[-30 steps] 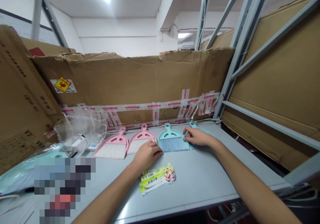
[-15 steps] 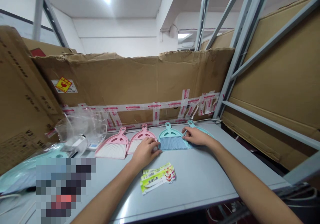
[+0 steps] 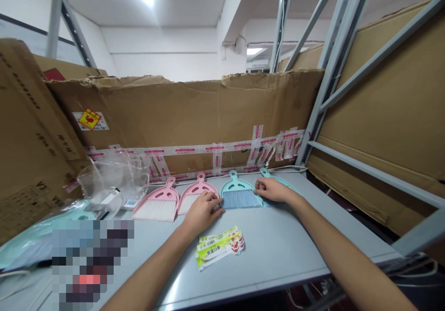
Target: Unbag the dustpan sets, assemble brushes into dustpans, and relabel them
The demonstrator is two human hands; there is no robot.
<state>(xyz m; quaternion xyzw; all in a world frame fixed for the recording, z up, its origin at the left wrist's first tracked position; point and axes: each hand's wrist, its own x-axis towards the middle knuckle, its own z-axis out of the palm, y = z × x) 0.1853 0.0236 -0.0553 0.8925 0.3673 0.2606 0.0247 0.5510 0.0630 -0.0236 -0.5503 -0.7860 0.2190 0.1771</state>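
Four dustpan-and-brush sets lie in a row on the grey table [image 3: 278, 255]. Two are pink: one at the left [image 3: 159, 203] and one beside it [image 3: 189, 195], partly covered by my left hand [image 3: 203, 211]. A blue set [image 3: 241, 197] lies between my hands, and another blue set [image 3: 265, 173] is mostly hidden under my right hand [image 3: 273, 190]. My left fingers are spread and touch the left edge of the middle blue set. My right fingers are bent together at its right edge; whatever they grip is hidden. Green and white printed cards [image 3: 220, 248] lie fanned out in front.
A large taped cardboard sheet [image 3: 174, 116] stands behind the row. Clear plastic bags [image 3: 113, 174] and a bagged blue set [image 3: 45, 230] lie at the left. Grey metal shelf posts [image 3: 321, 93] rise at the right.
The view has shifted very slightly. My right hand has moved barely, and the brush sets and cards lie as before.
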